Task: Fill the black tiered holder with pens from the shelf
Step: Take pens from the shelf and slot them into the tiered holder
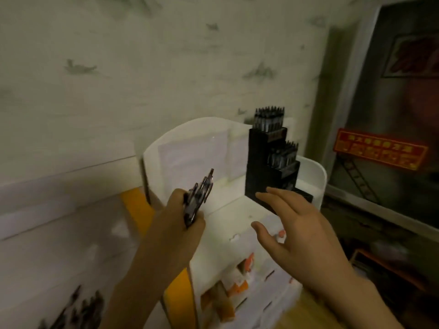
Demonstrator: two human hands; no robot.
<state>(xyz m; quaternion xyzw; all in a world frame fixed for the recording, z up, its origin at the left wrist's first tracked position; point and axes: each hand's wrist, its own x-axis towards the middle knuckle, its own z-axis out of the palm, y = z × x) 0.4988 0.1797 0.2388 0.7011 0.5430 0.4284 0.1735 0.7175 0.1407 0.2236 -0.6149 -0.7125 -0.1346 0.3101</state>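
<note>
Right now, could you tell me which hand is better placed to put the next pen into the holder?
Probably the right hand: it is open, fingers already at the holder. The left hand grips the pens farther away, so the right could take one from it.

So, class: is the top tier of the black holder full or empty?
Full, as far as can be seen: a dense row of pens stands upright in the top tier of the holder, leaving no visible gap.
</note>
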